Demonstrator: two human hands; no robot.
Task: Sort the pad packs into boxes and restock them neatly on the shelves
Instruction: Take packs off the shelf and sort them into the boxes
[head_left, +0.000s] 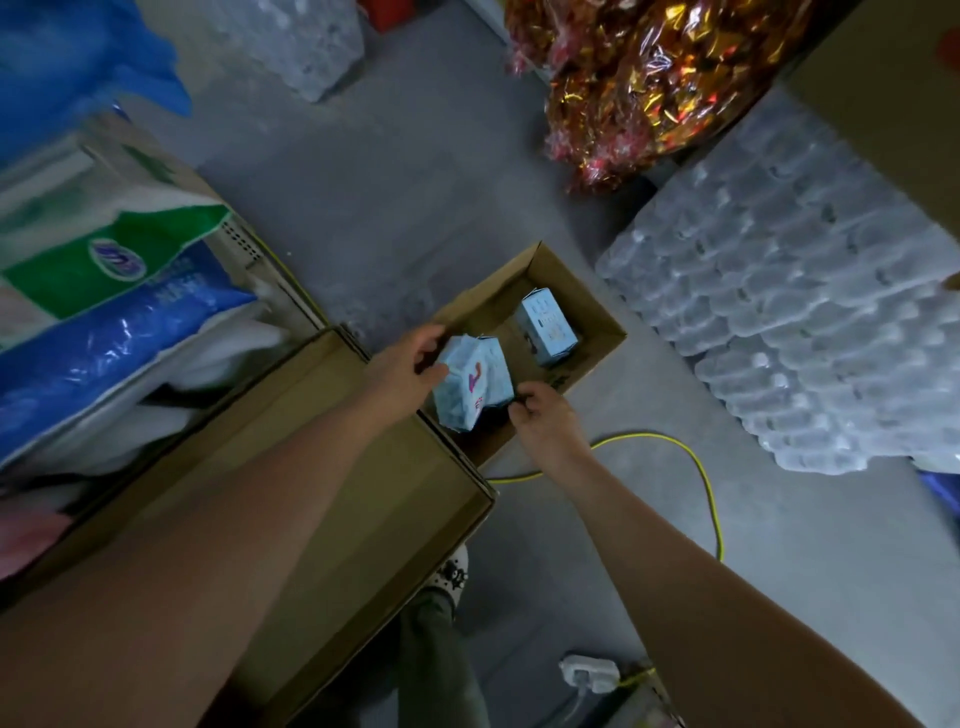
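Both hands work over the open cardboard box (597, 332) on the floor: my left hand (410, 364) curls round the light-blue pad packs (472, 384) at their nine o'clock side, thumb across the front, while my right hand (540, 415) pinches their lower corner at five o'clock. I judge I'm steadying them to set beside the lone pack (548, 327) at one o'clock.
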